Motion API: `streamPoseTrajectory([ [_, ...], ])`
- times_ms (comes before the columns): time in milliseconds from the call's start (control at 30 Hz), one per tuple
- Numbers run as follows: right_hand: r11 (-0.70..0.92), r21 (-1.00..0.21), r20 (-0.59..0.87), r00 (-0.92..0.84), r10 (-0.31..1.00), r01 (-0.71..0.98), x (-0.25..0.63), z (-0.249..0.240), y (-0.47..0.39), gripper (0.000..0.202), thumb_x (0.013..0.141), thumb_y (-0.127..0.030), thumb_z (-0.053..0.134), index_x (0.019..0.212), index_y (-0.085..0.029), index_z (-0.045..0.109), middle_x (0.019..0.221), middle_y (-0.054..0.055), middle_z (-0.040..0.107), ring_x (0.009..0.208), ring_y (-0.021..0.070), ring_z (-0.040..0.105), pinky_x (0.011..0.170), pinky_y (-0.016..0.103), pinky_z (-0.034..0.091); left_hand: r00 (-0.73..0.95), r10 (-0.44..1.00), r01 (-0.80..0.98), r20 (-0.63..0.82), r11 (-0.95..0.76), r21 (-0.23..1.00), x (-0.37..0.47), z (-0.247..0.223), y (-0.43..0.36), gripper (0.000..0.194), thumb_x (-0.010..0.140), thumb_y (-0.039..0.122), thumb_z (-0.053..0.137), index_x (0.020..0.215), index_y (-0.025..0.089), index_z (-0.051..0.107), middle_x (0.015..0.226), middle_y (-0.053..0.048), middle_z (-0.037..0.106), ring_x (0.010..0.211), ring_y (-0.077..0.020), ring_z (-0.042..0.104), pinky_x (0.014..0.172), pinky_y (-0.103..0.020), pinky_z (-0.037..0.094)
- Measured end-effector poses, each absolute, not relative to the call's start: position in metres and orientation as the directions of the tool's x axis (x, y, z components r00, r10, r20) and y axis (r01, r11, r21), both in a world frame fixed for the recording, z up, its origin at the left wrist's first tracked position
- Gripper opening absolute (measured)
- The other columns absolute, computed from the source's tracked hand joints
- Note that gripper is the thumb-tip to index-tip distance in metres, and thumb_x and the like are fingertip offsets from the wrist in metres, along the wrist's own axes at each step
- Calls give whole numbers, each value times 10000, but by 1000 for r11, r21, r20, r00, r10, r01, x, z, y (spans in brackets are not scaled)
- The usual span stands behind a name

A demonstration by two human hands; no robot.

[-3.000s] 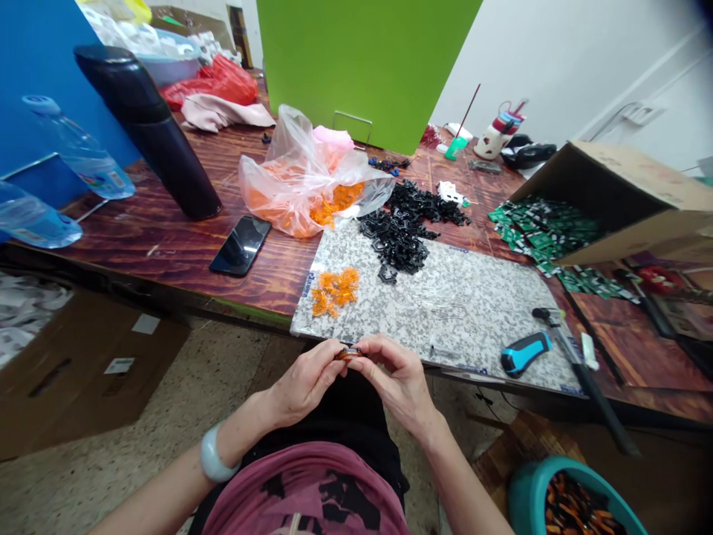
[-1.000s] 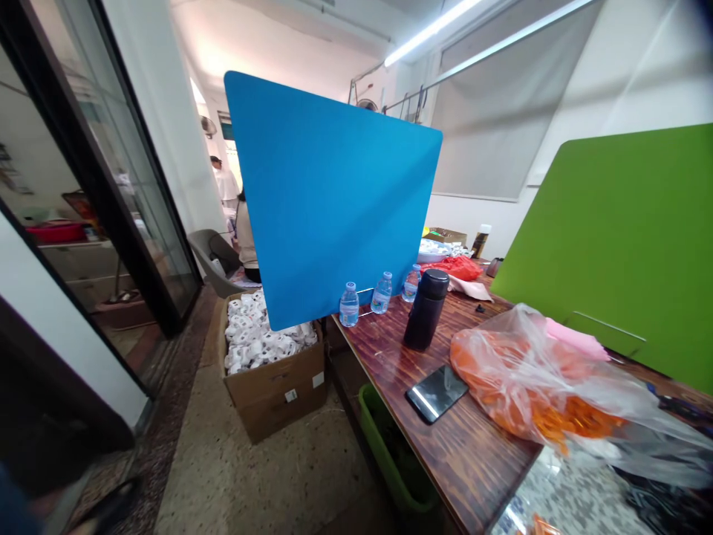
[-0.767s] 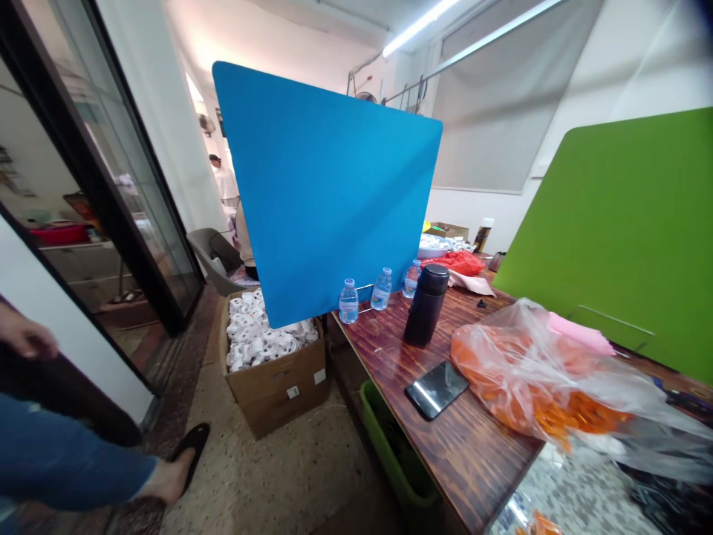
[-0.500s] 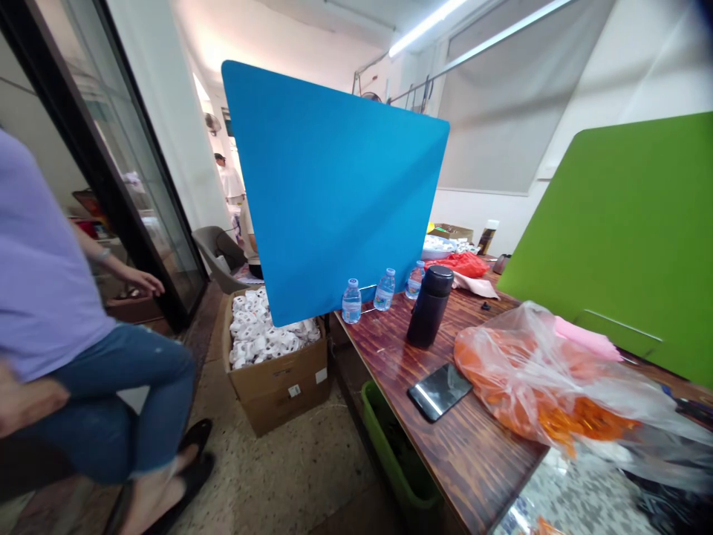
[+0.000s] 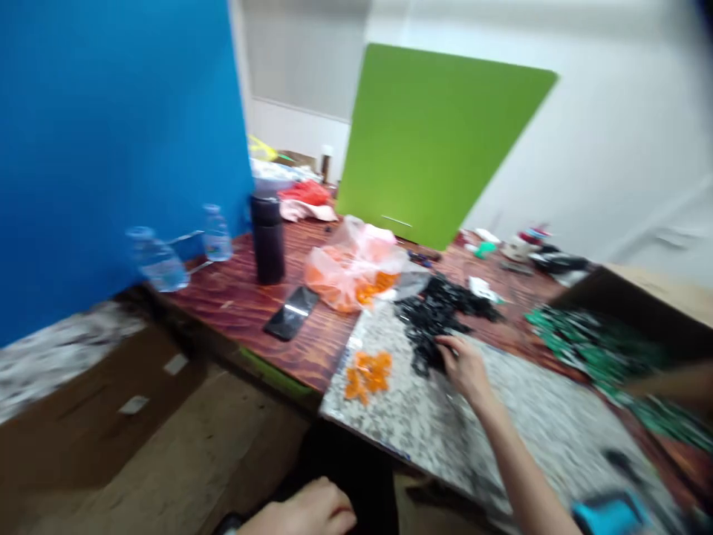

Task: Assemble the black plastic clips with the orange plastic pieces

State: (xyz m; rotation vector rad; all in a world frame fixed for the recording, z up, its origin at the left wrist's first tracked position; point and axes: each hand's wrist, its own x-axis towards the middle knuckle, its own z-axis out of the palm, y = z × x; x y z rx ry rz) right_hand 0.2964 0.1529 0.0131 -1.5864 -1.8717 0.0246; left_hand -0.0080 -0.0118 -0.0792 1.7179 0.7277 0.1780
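My right hand (image 5: 463, 367) reaches over the speckled board (image 5: 512, 431), its fingers pinched at the edge of a pile of black pieces (image 5: 440, 308); what they grip is too blurred to make out. Low in the view, my left hand (image 5: 317, 509) hangs in front of the board's edge with its fingers curled, and whether it holds anything is hidden. Small orange pieces (image 5: 368, 374) lie on the board's left part. Behind them a clear plastic bag (image 5: 348, 264) with orange contents rests on the wooden table (image 5: 245, 305).
A phone (image 5: 291, 313), a dark flask (image 5: 268, 241) and water bottles (image 5: 160, 260) stand or lie at left by a blue panel (image 5: 111, 134). A green panel (image 5: 434, 141) rises behind. At right is a box with green pieces (image 5: 590, 345); a blue object (image 5: 610, 514) lies lower right.
The view has swung right and down. Both my hands, the orange pieces and the box of green pieces have come into view; the seated person has gone out of it.
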Motion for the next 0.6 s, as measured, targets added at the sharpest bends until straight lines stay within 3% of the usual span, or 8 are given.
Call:
streamPoseTrajectory([
  [67, 197, -423, 458, 21, 889, 885, 302, 13, 156, 254, 850, -285, 455, 882, -178, 683, 872, 95, 700, 788, 227, 642, 736, 359, 503, 720, 601, 515, -346, -130, 847, -8, -77, 0, 358, 932, 407, 404, 939, 207, 700, 963, -60, 702, 944, -222, 623, 879, -328, 453],
  [133, 157, -423, 453, 57, 890, 893, 307, 13, 161, 248, 845, -242, 451, 908, -179, 682, 903, 91, 706, 811, 214, 645, 742, 334, 500, 696, 614, 561, -373, -141, 816, -9, -73, 7, 398, 910, 461, 398, 955, 221, 713, 963, -51, 719, 946, -230, 626, 869, -297, 445],
  [467, 122, -343, 411, 32, 911, 931, 296, 21, 165, 164, 828, -238, 577, 927, -196, 700, 883, 80, 665, 833, 206, 593, 767, 313, 451, 666, 624, 576, -410, -80, 814, -11, -64, 9, 433, 873, 511, 418, 1019, 223, 706, 1042, -62, 710, 995, -248, 609, 906, -309, 431],
  [600, 93, -289, 416, 38, 909, 953, 289, 21, 170, 124, 827, -233, 600, 833, -198, 719, 821, 89, 640, 809, 222, 571, 737, 325, 426, 657, 622, 578, -427, -51, 815, -11, -50, 9, 412, 875, 484, 426, 1047, 220, 691, 1066, -55, 698, 1015, -253, 594, 924, -323, 423],
])
